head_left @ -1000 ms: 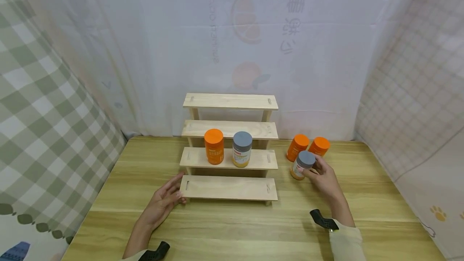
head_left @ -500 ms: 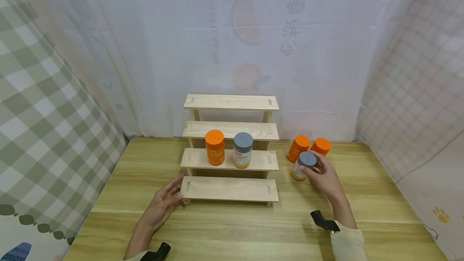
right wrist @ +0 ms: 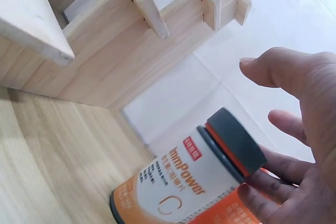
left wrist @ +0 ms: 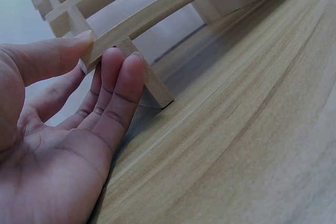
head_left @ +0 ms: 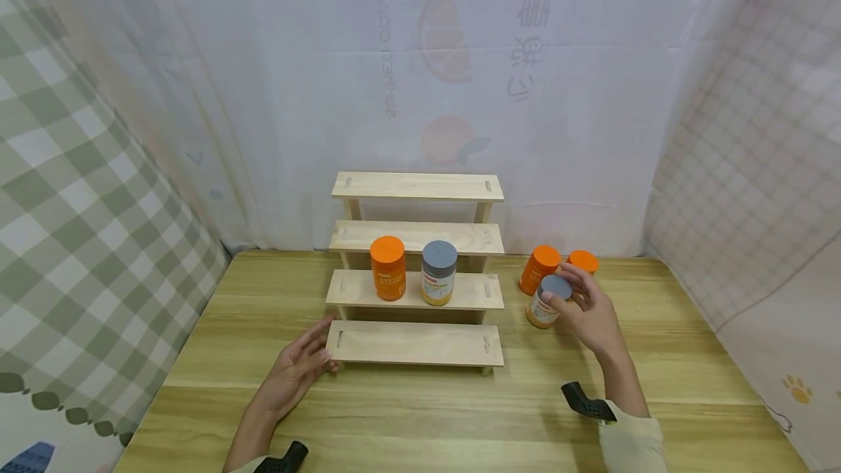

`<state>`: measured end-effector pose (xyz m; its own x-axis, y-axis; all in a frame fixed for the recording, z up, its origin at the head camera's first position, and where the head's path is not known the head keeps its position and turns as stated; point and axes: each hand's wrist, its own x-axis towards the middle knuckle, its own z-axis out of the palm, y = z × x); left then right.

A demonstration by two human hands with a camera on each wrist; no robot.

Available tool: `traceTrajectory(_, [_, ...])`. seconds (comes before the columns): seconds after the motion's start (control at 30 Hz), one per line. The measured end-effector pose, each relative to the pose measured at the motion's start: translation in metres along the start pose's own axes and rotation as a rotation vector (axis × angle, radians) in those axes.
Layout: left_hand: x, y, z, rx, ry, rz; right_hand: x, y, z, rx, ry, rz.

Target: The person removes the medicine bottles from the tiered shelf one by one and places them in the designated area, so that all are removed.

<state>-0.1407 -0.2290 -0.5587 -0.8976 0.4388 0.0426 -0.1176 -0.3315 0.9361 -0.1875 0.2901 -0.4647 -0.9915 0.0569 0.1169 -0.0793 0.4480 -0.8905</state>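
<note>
A stepped wooden display shelf [head_left: 415, 344] stands on the table. My left hand [head_left: 292, 374] pinches the left end of its lowest step; in the left wrist view the thumb lies on the board and the fingertips [left wrist: 131, 74] are beneath it, by the leg. To the right of the shelf stands a grey-lidded supplement jar [head_left: 544, 306] with a white and orange label, upright on the table. My right hand [head_left: 591, 316] is around it with fingers spread. In the right wrist view the thumb [right wrist: 273, 66] is apart from the jar, while lower fingers lie close behind its lid.
On the second step from the bottom stand an orange jar [head_left: 389, 276] and another grey-lidded jar [head_left: 438, 283]. Two orange-lidded jars, a left one [head_left: 540, 268] and a right one [head_left: 583, 261], stand behind my right hand. Curtains [head_left: 296, 93] bound the table at the back and sides.
My right hand's fingers have spread and lifted away from the grey-lidded jar, which stays where it was. My left hand keeps its hold on the shelf.
</note>
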Motion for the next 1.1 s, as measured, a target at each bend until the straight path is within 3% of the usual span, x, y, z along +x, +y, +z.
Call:
traceTrajectory(0.2, [-0.001,0.000,0.000,-0.002,-0.005,0.001,-0.003,-0.013,0.002,0.011,0.029,-0.085])
traceTrajectory(0.6, [0.001,0.001,0.001,0.005,0.001,0.002,-0.008,-0.032,0.013,0.006,0.023,-0.154])
traceTrajectory(1.1, [0.001,0.002,0.001,0.029,0.006,-0.015,-0.012,-0.045,0.041,0.113,-0.096,-0.266])
